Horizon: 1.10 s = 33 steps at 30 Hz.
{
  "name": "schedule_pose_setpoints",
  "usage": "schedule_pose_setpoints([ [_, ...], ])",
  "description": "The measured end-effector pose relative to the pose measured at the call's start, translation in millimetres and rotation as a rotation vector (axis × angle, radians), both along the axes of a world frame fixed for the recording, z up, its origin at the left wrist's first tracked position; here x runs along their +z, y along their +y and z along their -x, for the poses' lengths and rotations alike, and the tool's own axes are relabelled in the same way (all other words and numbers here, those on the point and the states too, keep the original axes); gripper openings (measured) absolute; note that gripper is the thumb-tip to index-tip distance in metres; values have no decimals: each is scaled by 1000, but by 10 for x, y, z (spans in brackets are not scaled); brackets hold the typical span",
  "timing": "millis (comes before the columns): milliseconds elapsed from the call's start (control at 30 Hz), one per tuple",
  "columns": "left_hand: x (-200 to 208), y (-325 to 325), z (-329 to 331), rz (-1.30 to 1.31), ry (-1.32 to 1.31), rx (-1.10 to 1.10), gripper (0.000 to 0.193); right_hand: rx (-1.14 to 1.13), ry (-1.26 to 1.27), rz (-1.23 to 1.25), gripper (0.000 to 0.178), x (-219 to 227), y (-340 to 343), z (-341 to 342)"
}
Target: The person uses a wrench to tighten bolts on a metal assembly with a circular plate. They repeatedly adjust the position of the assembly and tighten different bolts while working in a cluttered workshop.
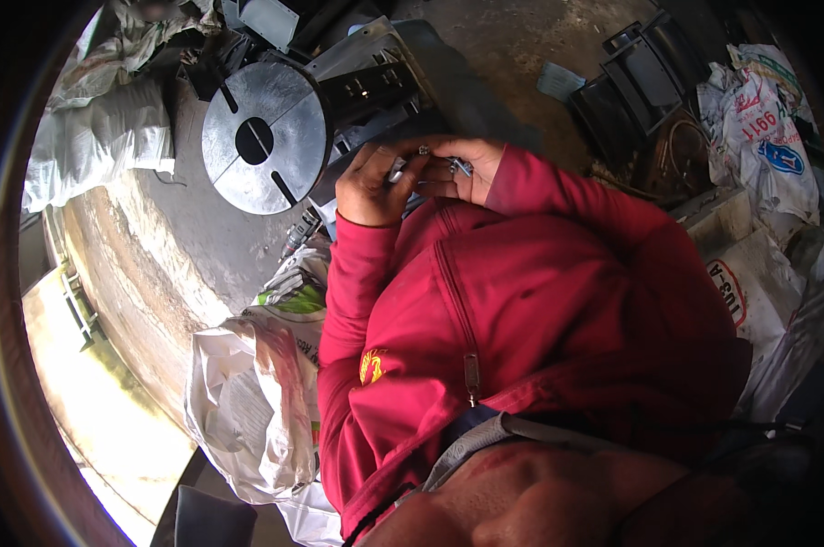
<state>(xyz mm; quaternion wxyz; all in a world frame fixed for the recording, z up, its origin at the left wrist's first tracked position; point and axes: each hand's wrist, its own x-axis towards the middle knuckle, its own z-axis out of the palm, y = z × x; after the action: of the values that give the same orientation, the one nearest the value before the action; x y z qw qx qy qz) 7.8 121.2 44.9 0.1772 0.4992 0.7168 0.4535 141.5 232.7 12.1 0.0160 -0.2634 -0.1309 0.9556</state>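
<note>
1. Stained concrete floor is seen behind the hands, with glaring light let in at the lower left
2. Small silver piece is pinched between the bent fingers of the left hand, just in front of the red jacket
3. Bluish-silver pieces are held in the curled fingers of the right hand, which is brought close beside the left
4. Tiny metal bit is seen where the fingertips meet; by which hand it is gripped cannot be told
5. Beside the left hand, a round metal plate is seen, its pale grey face broken by a dark central hole and two narrow slots; behind it, dark metal bars are crowded together
6. Below the plate, a drill-like tool is partly covered by a crumpled white sack
7. Farther out, black metal parts and a printed white bag are heaped at the right, and pale sheeting is bunched at the left
8. Much of each held piece is hidden by fingers, and its exact shape cannot be made out; the outer surroundings are cut off by the dark fisheye rim
</note>
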Motion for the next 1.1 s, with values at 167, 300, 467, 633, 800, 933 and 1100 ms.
schedule_pose_setpoints([
  [167,-159,41,-2,-76,39,48,21,27,31,65,27,-104,53,-18],
  [300,-308,14,-16,-154,-283,74,16,56,-33,-38,29,55,63,-31],
  [467,-293,2,-33,-118,-270,85,15,103,-64,-188,28,53,83,-80],
  [633,-122,42,-67,-139,53,69,17,118,-64,-216,27,-59,124,-112],
  [800,-225,-65,-32,-75,-240,165,18,2,-219,-222,27,-152,143,-83],
  [933,-351,-101,-18,-74,-258,142,17,-50,-225,-181,25,-188,150,-9],
  [1100,-232,-105,-31,-69,-359,158,16,-87,-290,-158,19,-171,166,97],
])
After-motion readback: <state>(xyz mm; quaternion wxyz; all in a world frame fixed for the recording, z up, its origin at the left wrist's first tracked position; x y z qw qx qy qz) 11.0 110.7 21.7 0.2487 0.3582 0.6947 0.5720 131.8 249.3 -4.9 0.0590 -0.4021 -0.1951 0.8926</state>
